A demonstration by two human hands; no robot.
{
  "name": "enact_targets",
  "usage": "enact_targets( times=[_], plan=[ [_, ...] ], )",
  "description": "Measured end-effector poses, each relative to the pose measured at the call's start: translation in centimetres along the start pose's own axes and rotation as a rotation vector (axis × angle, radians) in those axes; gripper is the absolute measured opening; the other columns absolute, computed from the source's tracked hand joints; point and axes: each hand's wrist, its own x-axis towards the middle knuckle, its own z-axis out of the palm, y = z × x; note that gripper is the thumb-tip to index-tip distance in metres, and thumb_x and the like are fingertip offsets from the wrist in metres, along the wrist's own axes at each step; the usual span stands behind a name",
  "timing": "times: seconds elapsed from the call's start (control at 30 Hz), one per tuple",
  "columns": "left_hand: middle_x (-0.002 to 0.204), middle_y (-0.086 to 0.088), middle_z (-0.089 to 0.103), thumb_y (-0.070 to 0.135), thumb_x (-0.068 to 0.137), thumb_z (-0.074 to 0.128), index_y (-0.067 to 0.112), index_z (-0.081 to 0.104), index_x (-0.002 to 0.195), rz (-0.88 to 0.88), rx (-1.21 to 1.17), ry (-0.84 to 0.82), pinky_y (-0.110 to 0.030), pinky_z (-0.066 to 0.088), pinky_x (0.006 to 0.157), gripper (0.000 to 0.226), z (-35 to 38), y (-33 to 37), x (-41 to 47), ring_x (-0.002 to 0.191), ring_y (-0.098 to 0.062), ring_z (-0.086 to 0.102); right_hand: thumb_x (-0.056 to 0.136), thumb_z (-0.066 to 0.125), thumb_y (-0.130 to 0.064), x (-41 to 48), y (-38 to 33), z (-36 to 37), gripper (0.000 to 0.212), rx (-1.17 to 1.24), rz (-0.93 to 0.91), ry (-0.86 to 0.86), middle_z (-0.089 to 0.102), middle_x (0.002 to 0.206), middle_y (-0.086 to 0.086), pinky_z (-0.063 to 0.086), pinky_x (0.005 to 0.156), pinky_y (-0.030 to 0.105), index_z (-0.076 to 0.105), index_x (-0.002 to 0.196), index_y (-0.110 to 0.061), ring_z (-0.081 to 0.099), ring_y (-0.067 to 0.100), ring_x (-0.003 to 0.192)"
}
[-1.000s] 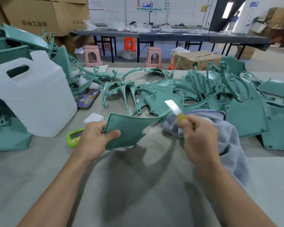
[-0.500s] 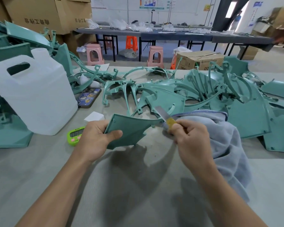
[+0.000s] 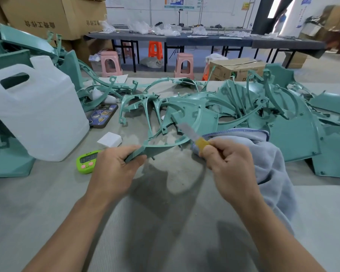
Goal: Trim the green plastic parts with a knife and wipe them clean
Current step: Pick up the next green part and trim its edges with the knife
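My left hand (image 3: pixel 114 169) grips the near corner of a flat green plastic part (image 3: pixel 161 147), tipped so I see it almost edge-on above the table. My right hand (image 3: pixel 230 165) holds a yellow-handled knife (image 3: pixel 192 135), its blade pointing up and left beside the part's right end. A grey-blue cloth (image 3: pixel 267 165) lies under and to the right of my right hand. Many more green parts (image 3: pixel 243 110) are heaped across the table behind.
A big white plastic jug (image 3: pixel 33 114) stands at the left. A green timer (image 3: pixel 85 161), a small white block (image 3: pixel 110 139) and a phone (image 3: pixel 102 115) lie near it. Green parts (image 3: pixel 10 46) are stacked at far left. Cardboard boxes, stools and a long table stand behind.
My left hand has tilted the green part from showing its face to nearly edge-on. My right hand brought the knife down and left towards the part's right end.
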Motion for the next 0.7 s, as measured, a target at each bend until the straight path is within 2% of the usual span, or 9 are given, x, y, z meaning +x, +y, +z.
enact_targets(
  times=[0.07, 0.13, 0.2, 0.3, 0.37, 0.47, 0.53, 0.63, 0.7],
  plan=[
    [0.054, 0.026, 0.05, 0.011, 0.083, 0.074, 0.051, 0.062, 0.073, 0.015, 0.002, -0.01, -0.005, 0.03, 0.049, 0.043, 0.1, 0.4, -0.1, 0.052, 0.006, 0.045, 0.092, 0.057, -0.026, -0.9, -0.6, 1.0, 0.024, 0.015, -0.053, -0.115, 0.046, 0.054, -0.004, 0.026, 0.045, 0.018, 0.061, 0.07, -0.016, 0.037, 0.006, 0.048],
    [0.055, 0.027, 0.053, 0.017, 0.081, 0.072, 0.059, 0.064, 0.072, -0.021, -0.029, -0.006, -0.005, 0.031, 0.05, 0.044, 0.1, 0.5, -0.1, 0.052, 0.007, 0.046, 0.093, 0.056, -0.025, -1.4, -0.3, 1.6, 0.027, -0.022, -0.069, -0.169, 0.044, 0.053, -0.006, 0.026, 0.045, 0.017, 0.057, 0.068, -0.016, 0.037, 0.006, 0.048],
    [0.059, 0.029, 0.06, 0.023, 0.078, 0.07, 0.06, 0.069, 0.076, -0.09, -0.109, 0.015, -0.007, 0.038, 0.053, 0.037, 0.1, 0.2, 0.1, 0.054, 0.01, 0.049, 0.095, 0.059, -0.022, -0.8, 0.7, 1.4, 0.026, -0.095, -0.009, -0.107, 0.049, 0.055, -0.003, 0.029, 0.046, 0.02, 0.061, 0.07, -0.015, 0.039, 0.007, 0.049],
    [0.073, 0.031, 0.071, 0.021, 0.079, 0.072, 0.062, 0.072, 0.083, -0.15, -0.208, 0.029, -0.011, 0.049, 0.059, 0.042, 0.1, -0.3, 0.3, 0.062, 0.015, 0.056, 0.097, 0.061, -0.016, 1.0, 2.2, 0.1, 0.029, -0.258, 0.143, 0.071, 0.052, 0.053, -0.007, 0.037, 0.057, 0.028, 0.062, 0.069, -0.013, 0.046, 0.012, 0.055],
    [0.075, 0.031, 0.071, 0.019, 0.08, 0.073, 0.059, 0.072, 0.094, -0.145, -0.194, 0.021, -0.013, 0.051, 0.059, 0.042, 0.1, -0.4, 0.4, 0.062, 0.015, 0.057, 0.097, 0.06, -0.015, 1.2, 2.4, -0.4, 0.029, -0.247, 0.136, 0.123, 0.056, 0.056, -0.006, 0.044, 0.063, 0.036, 0.064, 0.068, -0.015, 0.051, 0.019, 0.061],
    [0.068, 0.031, 0.068, 0.018, 0.08, 0.074, 0.045, 0.073, 0.096, -0.136, -0.142, 0.019, -0.016, 0.049, 0.057, 0.031, 0.4, -0.9, 0.5, 0.059, 0.012, 0.055, 0.094, 0.058, -0.021, -0.3, 0.7, 0.5, 0.022, -0.085, -0.016, 0.046, 0.054, 0.058, -0.008, 0.035, 0.051, 0.019, 0.066, 0.074, -0.019, 0.045, 0.006, 0.054],
    [0.062, 0.029, 0.063, 0.017, 0.081, 0.075, 0.037, 0.075, 0.091, -0.119, -0.11, 0.028, -0.013, 0.043, 0.054, 0.023, 0.5, -1.0, 0.4, 0.056, 0.009, 0.053, 0.094, 0.056, -0.025, -1.3, -0.2, 1.7, 0.023, -0.024, -0.069, -0.066, 0.049, 0.057, -0.005, 0.028, 0.046, 0.015, 0.063, 0.073, -0.018, 0.039, 0.005, 0.05],
    [0.06, 0.024, 0.058, 0.025, 0.078, 0.071, 0.041, 0.071, 0.084, -0.107, -0.083, 0.037, -0.013, 0.038, 0.052, 0.017, 0.3, -1.0, 0.4, 0.055, 0.004, 0.047, 0.096, 0.058, -0.022, -0.6, 0.6, 2.0, 0.027, -0.13, -0.015, -0.075, 0.05, 0.056, -0.004, 0.029, 0.045, 0.021, 0.061, 0.071, -0.013, 0.041, 0.008, 0.05],
    [0.062, 0.027, 0.061, 0.019, 0.08, 0.073, 0.043, 0.073, 0.077, -0.102, -0.106, 0.022, -0.012, 0.041, 0.053, 0.025, 0.2, -1.0, 0.4, 0.056, 0.007, 0.05, 0.097, 0.059, -0.016, 0.8, 1.8, 0.9, 0.026, -0.263, 0.089, 0.035, 0.054, 0.057, 0.001, 0.037, 0.057, 0.03, 0.064, 0.073, -0.01, 0.049, 0.012, 0.057]
  ],
)
